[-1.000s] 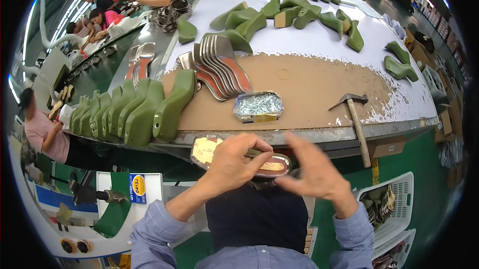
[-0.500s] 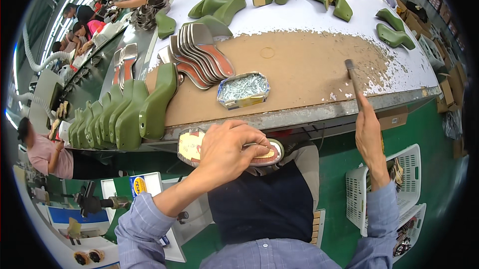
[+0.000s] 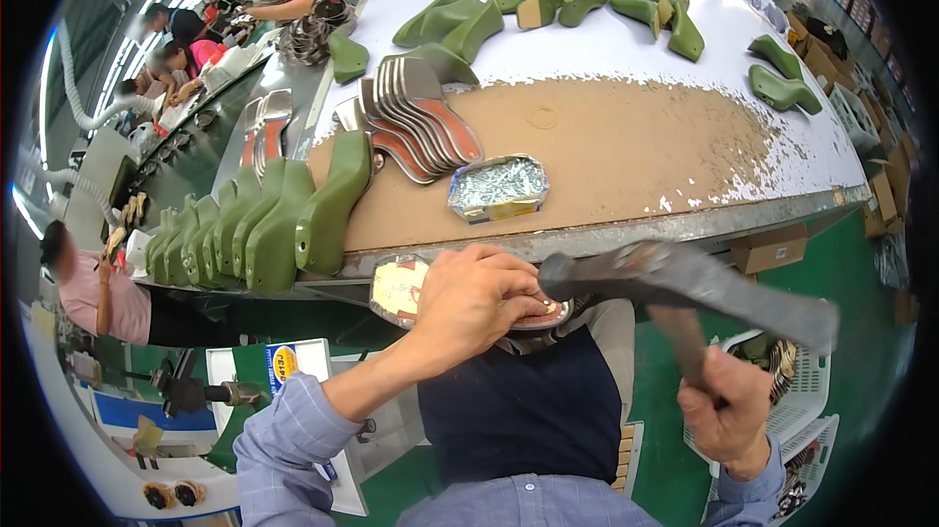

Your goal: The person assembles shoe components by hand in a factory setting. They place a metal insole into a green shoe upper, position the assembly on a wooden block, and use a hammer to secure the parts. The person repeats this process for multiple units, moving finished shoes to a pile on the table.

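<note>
Across my lap lies a half-made shoe (image 3: 396, 291), bottom up, with a yellow and reddish-brown insole showing. My left hand (image 3: 476, 300) is closed over its middle, thumb and fingertips pressed together near the toe; whether a nail is pinched there is hidden. In my right hand (image 3: 729, 410) is a hammer (image 3: 699, 283), its handle gripped in the fist. The long dark hammer head, smeared by motion, reaches across toward the toe and my left fingertips; I cannot tell whether it touches.
Beyond the shoe, a worn table (image 3: 626, 155) carries a box of nails (image 3: 499, 188), a stack of insoles (image 3: 416, 121) and green lasts (image 3: 274, 224). White baskets (image 3: 797, 410) stand on the floor at right. Several people work along a bench (image 3: 196, 126) at far left.
My right hand has come down and nearer from over the table's front edge, swinging the hammer head in toward the shoe's toe. My left hand keeps its hold on the shoe.
</note>
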The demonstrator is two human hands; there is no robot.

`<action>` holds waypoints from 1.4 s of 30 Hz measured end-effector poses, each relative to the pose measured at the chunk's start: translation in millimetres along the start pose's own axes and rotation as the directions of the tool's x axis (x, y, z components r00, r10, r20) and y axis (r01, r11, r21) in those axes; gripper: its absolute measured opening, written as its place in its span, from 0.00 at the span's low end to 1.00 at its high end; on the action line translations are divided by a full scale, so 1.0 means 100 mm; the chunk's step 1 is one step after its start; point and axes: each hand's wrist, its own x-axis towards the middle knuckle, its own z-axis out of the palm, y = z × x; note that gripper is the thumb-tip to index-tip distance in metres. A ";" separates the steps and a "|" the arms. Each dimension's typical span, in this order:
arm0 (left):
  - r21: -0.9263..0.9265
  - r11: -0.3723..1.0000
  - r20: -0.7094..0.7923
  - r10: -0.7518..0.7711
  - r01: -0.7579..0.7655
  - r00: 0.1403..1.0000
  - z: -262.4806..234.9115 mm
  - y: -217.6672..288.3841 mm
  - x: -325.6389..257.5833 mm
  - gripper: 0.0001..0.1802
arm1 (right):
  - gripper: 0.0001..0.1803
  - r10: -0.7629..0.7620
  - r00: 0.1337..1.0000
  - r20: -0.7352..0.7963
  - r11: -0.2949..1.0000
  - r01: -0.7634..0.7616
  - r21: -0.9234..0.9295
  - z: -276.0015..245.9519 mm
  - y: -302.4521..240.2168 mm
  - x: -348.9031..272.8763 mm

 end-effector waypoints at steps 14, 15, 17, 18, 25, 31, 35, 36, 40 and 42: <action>0.247 0.938 0.256 0.179 -0.243 0.950 -0.23 -0.17 -0.11 0.33 | 0.31 0.834 0.538 0.122 0.279 -0.603 0.747 0.30 0.13 -0.27; 0.235 0.943 0.257 0.172 -0.234 0.951 -0.23 -0.17 -0.12 0.33 | 0.32 0.839 0.540 0.061 0.326 -0.591 0.738 0.37 0.17 -0.34; 0.243 0.939 0.285 0.169 -0.241 0.944 -0.24 -0.16 -0.10 0.33 | 0.33 0.769 0.634 -0.087 0.512 -0.529 0.677 0.45 0.23 -0.52; 0.248 0.937 0.298 0.166 -0.244 0.940 -0.23 -0.16 -0.09 0.33 | 0.33 0.720 0.676 -0.155 0.598 -0.492 0.633 0.48 0.27 -0.63; 0.250 0.936 0.262 0.182 -0.248 0.948 -0.21 -0.17 -0.13 0.31 | 0.29 0.358 0.933 -0.018 0.933 -0.357 0.040 0.00 0.07 -0.45; 0.282 0.925 0.232 0.190 -0.253 0.954 -0.15 -0.19 -0.14 0.32 | 0.37 0.059 0.942 -0.329 0.997 -0.075 -0.037 -0.29 -0.12 -0.31; 0.290 0.916 0.207 0.222 -0.276 0.953 -0.12 -0.22 -0.16 0.33 | 0.39 -0.042 0.872 -0.488 0.999 0.028 -0.035 -0.32 -0.27 -0.03; 0.288 0.918 0.204 0.221 -0.274 0.954 -0.11 -0.23 -0.17 0.33 | 0.38 -0.051 0.869 -0.492 0.999 0.053 -0.009 -0.31 -0.26 -0.03; 0.288 0.912 0.199 0.243 -0.294 0.949 -0.09 -0.23 -0.15 0.33 | 0.34 -0.045 0.998 -0.049 0.977 0.034 -0.210 -0.14 -0.12 0.03; 0.290 0.907 0.208 0.251 -0.304 0.946 -0.11 -0.20 -0.13 0.33 | 0.29 0.088 0.986 0.141 0.980 -0.061 -0.191 0.05 -0.04 0.09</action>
